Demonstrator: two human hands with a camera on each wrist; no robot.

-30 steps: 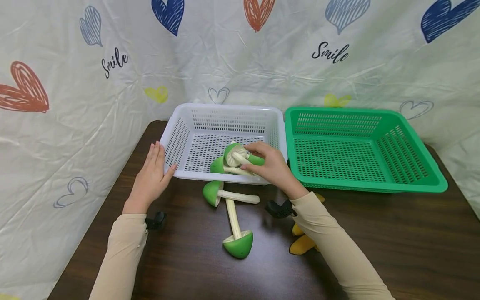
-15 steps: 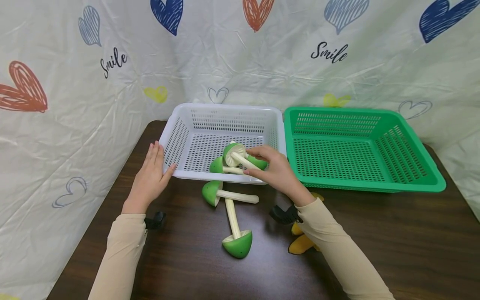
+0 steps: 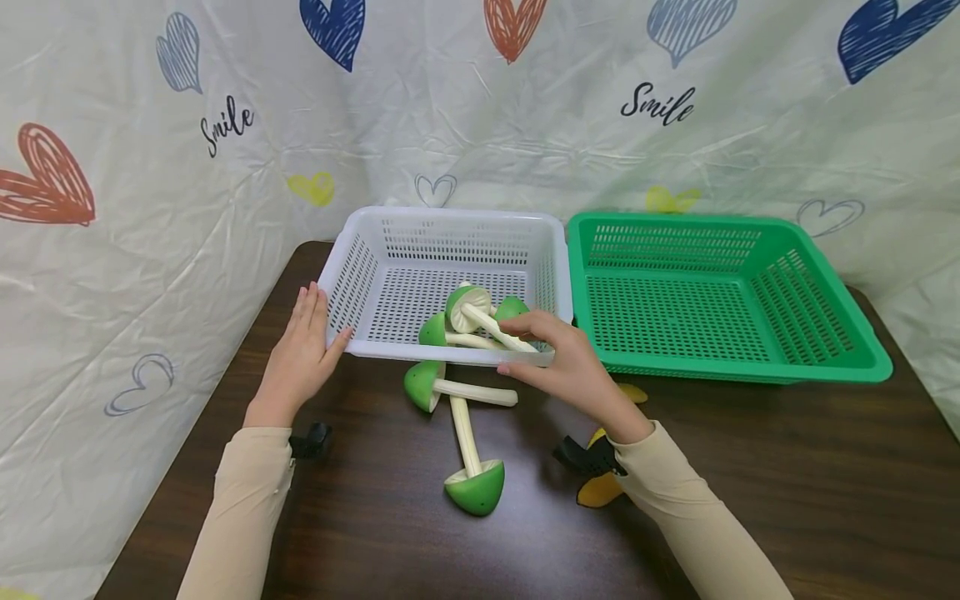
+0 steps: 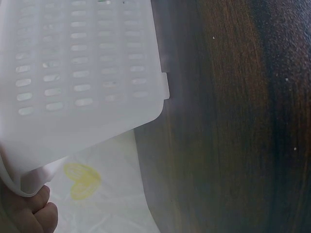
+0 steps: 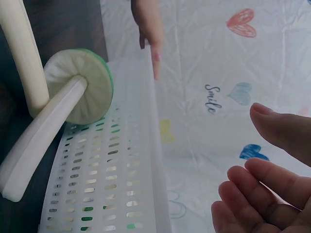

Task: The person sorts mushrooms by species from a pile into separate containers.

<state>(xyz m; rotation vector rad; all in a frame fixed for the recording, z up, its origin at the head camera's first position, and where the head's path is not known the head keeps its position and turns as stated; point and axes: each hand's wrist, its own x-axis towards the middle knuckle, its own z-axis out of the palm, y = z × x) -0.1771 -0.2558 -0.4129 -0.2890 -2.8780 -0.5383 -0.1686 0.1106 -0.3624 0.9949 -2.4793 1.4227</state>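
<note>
My left hand (image 3: 296, 367), fingers straight, rests on the front left corner of a white plastic basket (image 3: 405, 283). Over the front right rim my right hand (image 3: 573, 371) hovers with thumb and fingers apart; in the right wrist view nothing lies between them. Three green-capped toy mushrooms sit in the basket: one propped on top (image 3: 468, 307) with its pale stem towards my right fingers, a mushroom (image 3: 433, 330) at the front, and a cap (image 3: 513, 308) partly hidden behind. Two mushrooms lie on the table: an upper mushroom (image 3: 423, 385) crosses the stem of a lower mushroom (image 3: 480, 490).
A green plastic basket (image 3: 667, 317) stands right beside the white one. Yellow, banana-like pieces (image 3: 598, 492) lie on the dark wooden table (image 3: 360, 517), partly hidden under my right wrist. A white curtain (image 3: 487, 125) printed with hearts hangs behind.
My right hand has let go of the top mushroom and drawn back towards the front right, leaving it in the white basket. The left hand has stayed put.
</note>
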